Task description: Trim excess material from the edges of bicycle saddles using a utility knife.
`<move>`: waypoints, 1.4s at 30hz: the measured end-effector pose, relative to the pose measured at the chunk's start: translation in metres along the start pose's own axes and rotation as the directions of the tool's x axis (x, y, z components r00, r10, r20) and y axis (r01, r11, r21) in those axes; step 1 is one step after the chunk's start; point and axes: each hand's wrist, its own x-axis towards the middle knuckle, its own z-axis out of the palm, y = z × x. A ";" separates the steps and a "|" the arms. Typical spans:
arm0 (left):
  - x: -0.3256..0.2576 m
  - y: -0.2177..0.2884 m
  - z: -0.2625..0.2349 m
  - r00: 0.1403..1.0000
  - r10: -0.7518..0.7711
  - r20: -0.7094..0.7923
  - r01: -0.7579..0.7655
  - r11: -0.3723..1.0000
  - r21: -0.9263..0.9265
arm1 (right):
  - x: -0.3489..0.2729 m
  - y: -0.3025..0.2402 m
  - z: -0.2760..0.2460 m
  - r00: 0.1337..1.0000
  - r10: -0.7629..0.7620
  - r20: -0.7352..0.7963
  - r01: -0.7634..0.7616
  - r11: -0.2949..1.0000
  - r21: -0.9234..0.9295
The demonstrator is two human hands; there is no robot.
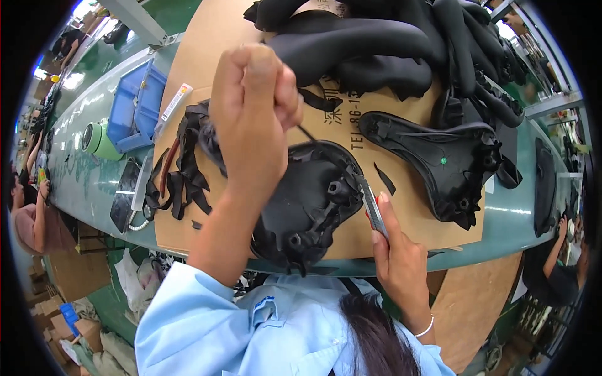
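A black bicycle saddle [295, 197] lies underside up in front of me, its excess cover material loose around the rim. Above it, my left hand [254, 103] is raised in a closed fist. From beside that fist a thin black strip [307, 133] runs down to the saddle's edge; the end inside the fingers is hidden. My right hand [401, 257] grips a utility knife [374, 213] with a grey and red body, its blade against the saddle's right rim. Another upturned saddle [433, 160], marked with a green dot, rests to the right.
Black saddles [357, 47] are heaped at the back on a cardboard sheet [188, 235]. Cut-off black scraps [188, 163] lie at left, near a blue bin [135, 106], a green round container [97, 141] and a phone-like dark slab [124, 194]. Other people sit at both sides.
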 end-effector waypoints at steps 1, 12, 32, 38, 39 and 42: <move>-0.007 0.008 0.010 1.000 0.003 -0.004 -0.003 1.000 0.007 | 0.004 -0.001 -0.003 1.000 -0.006 0.004 0.006 1.000 0.006; 0.000 -0.013 0.025 0.819 -0.572 -0.048 0.442 0.575 0.689 | -0.004 -0.006 0.003 0.973 0.186 0.136 -0.215 0.946 0.244; -0.019 -0.031 -0.013 0.680 -0.092 0.727 -0.719 0.108 0.687 | 0.032 -0.011 -0.032 0.876 0.173 0.451 -0.284 0.940 0.189; -0.011 -0.038 -0.020 0.763 0.278 0.583 -0.612 0.021 0.791 | -0.018 -0.027 -0.006 0.905 0.284 0.315 -0.382 0.870 0.313; -0.006 -0.039 -0.020 0.773 0.426 0.470 -0.527 0.017 0.850 | -0.031 -0.036 -0.006 0.855 0.384 0.349 -0.482 0.836 0.261; -0.001 -0.045 -0.030 0.892 0.391 0.227 -0.333 0.228 0.915 | -0.057 -0.041 0.010 0.921 0.332 0.206 -0.386 0.852 0.353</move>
